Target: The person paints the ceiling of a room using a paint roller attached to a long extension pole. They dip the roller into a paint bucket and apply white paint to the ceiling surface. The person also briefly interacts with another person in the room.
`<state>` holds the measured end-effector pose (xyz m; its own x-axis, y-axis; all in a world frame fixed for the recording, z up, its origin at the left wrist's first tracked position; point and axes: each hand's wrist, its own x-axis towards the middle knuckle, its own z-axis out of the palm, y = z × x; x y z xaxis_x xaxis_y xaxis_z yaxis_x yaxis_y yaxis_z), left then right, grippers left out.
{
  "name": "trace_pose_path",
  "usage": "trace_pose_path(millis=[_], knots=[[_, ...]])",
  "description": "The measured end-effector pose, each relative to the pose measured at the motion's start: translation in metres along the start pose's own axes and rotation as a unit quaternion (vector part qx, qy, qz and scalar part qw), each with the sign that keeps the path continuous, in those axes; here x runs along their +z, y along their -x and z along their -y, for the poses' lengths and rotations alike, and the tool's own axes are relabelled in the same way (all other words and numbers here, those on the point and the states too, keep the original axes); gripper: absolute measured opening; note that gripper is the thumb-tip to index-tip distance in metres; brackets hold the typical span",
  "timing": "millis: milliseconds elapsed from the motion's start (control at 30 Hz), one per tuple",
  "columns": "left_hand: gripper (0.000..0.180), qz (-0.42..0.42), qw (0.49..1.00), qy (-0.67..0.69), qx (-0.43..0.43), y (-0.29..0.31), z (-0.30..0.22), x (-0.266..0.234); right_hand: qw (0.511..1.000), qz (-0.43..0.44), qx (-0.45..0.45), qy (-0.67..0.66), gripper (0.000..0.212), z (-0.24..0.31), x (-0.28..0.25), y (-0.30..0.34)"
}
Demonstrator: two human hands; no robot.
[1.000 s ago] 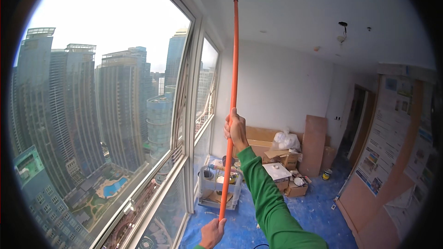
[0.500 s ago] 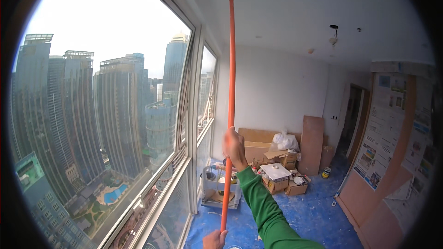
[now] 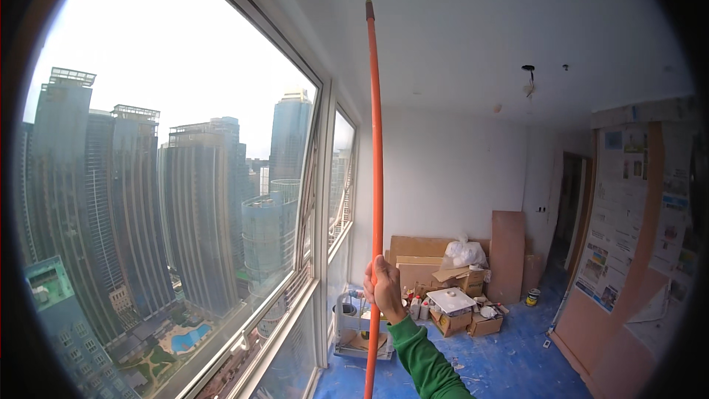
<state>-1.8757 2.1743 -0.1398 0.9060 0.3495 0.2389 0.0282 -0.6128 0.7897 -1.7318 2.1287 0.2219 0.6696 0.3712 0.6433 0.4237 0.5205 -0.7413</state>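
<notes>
My right hand (image 3: 383, 290), in a green sleeve, is closed around a long orange extension pole (image 3: 376, 155). The pole stands almost upright. Its dark collar (image 3: 370, 10) carries a bent wire, like a paint roller's frame, that reaches up to the white ceiling (image 3: 473, 22). Whatever sits on the wire's end is too pale against the ceiling to make out. The pole's lower end runs out of the picture at the bottom, and my left hand is not in view.
Tall windows (image 3: 244, 347) line the left side. A blue floor cover (image 3: 502, 366) lies below, with a pale caddy (image 3: 347, 340) near the windows. Cardboard boxes (image 3: 452, 323), a white bag (image 3: 465, 253) and boards (image 3: 507, 258) stand by the far wall. Wires (image 3: 529, 87) hang from the ceiling.
The view has tilted upward, so the room sits lower in it. My right hand and the pole appear lower. My left hand, seen earlier at the pole's lower part, has left the picture.
</notes>
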Motion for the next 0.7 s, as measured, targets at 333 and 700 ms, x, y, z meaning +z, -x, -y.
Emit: trace_pose_path(millis=[333, 700], knots=[[0.047, 0.078, 0.995, 0.055, 0.020, 0.024, 0.002, -0.017, 1.000, 0.023, -0.015, 0.006, 0.049, 0.004, 0.012, 0.044], [0.049, 0.090, 0.995, 0.052, -0.010, 0.033, 0.019, -0.005, 0.999, 0.047, -0.019, 0.002, 0.049, 0.017, 0.025, 0.076]])
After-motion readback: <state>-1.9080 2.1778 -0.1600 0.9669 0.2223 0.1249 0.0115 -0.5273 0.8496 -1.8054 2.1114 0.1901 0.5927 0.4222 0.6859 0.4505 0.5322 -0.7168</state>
